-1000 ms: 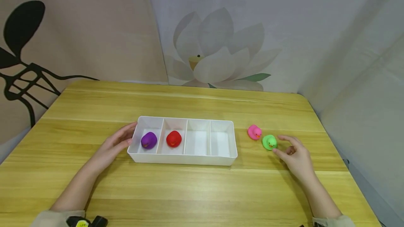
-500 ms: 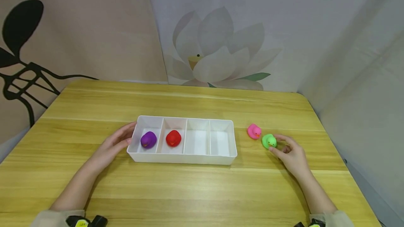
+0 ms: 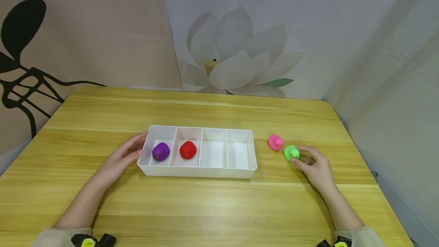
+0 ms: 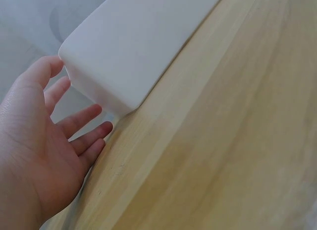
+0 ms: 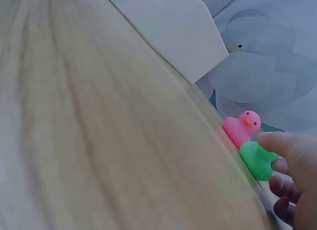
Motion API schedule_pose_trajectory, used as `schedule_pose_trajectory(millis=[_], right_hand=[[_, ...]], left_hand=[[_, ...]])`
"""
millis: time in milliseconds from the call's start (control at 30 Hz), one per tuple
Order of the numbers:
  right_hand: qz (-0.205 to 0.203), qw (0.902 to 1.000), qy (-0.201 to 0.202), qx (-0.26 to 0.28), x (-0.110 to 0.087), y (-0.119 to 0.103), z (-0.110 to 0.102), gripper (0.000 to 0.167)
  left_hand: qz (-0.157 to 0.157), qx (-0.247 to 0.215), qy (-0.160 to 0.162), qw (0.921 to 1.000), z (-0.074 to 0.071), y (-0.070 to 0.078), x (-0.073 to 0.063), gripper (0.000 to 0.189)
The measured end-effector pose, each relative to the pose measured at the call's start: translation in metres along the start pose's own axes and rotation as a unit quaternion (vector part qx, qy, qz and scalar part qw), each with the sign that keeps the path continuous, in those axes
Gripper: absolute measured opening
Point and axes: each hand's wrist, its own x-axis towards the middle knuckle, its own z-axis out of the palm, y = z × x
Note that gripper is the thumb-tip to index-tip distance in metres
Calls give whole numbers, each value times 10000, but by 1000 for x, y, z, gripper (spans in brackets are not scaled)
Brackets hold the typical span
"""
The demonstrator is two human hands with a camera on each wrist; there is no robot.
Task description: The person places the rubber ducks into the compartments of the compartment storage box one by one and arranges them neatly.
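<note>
In the head view my right hand (image 3: pixel 317 166) pinches a small green rubber duck (image 3: pixel 289 153) between thumb and forefinger; the duck is on the table. Just left of it sits a pink rubber duck (image 3: pixel 275 143), clear of the hand. My left hand (image 3: pixel 124 156) touches the left end of a white box (image 3: pixel 202 172) with four compartments, its fingers loosely extended. A purple duck (image 3: pixel 161 152) lies in the leftmost compartment, a red duck (image 3: pixel 188 150) in the second. The right wrist view has my thumb across the green duck (image 5: pixel 254 161), the pink duck (image 5: pixel 238 133) beside it.
The wooden table (image 3: pixel 205 209) runs back to a curtain (image 3: pixel 260 41) printed with a pale lotus. The box's two right-hand compartments hold nothing. More pale cloth (image 3: pixel 394 87) hangs along the table's right side.
My right hand has moved slightly left and closed its thumb and forefinger on the green duck. The left hand stays at the box's left end.
</note>
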Motion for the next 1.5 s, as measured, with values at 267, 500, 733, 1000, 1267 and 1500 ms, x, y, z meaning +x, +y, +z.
schedule_pose_trajectory(millis=[267, 500, 733, 1000, 1267, 1500], right_hand=[[13, 10000, 12, -2, -1, -3, 1, 38], [-33, 9999, 84, -77, -3, -4, -1, 37], [14, 9996, 244, -142, -4, -8, -3, 38], [-59, 9992, 383, -25, -5, -16, -3, 35], [-137, 9986, 511, 47, -8, -32, -5, 36], [-314, 9978, 576, 122, -15, -71, -10, 34]], left_hand=[[12, -27, 10, 10000, 0, 1, 0, 50], [-31, 0, -21, 10000, 0, 0, 0, 50], [-65, 32, -3, 10000, 0, 0, 0, 50], [-28, -24, -14, 10000, 0, -1, 0, 50], [-1, 20, -5, 10000, 0, -2, 0, 50], [-16, -23, -9, 10000, 0, -1, 0, 50]])
